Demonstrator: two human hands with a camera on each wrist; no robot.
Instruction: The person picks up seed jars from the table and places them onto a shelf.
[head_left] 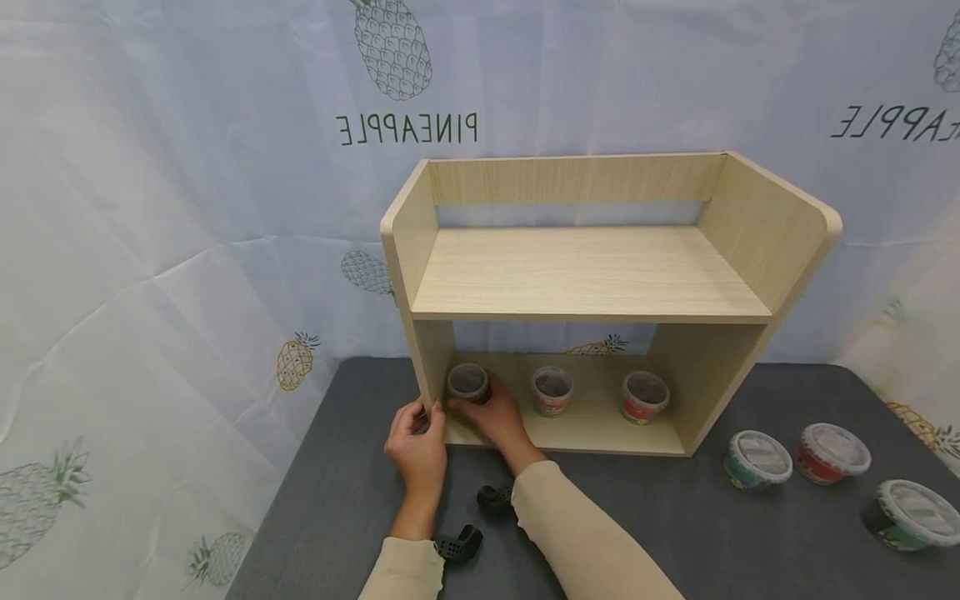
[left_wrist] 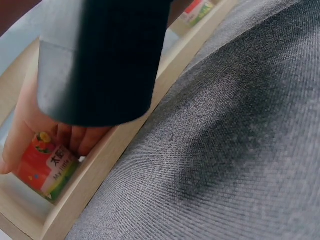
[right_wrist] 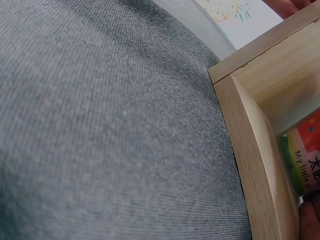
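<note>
Fingers of right hand (head_left: 491, 417) curled around cup (head_left: 468, 383), lower shelf, far left bay. Left hand (head_left: 416, 446) pinches shelf unit (head_left: 592, 275) side panel edge, at 9 o'clock of cup, just beside.

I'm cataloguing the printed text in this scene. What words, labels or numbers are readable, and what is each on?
"PINEAPPLE", mirrored, on the backdrop cloth.
"APPLE", mirrored and cut off by the frame edge, on the same cloth at upper right.
"My little", partly cut off, on the cup that the right hand holds on the shelf unit.
Other characters on that cup: too blurred to read.
Labels on the tubs on the table: too small to read.
</note>
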